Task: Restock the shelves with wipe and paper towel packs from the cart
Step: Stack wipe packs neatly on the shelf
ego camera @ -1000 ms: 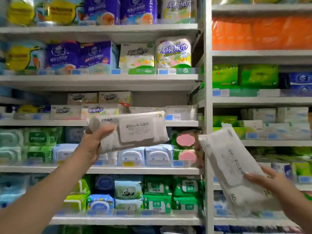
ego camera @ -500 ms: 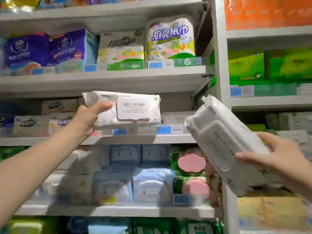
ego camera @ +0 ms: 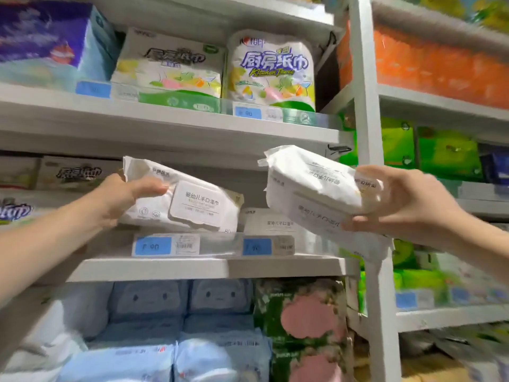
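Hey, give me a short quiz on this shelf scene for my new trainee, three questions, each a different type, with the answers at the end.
1. True or false: the left hand grips a white wipe pack.
2. The second pack, in the right hand, is: A tilted in the air, B flat on the floor, C inside a cart.
3. Fill in: the price tags on the shelf edge below both packs are ___.
Key: 1 true; 2 A; 3 blue.
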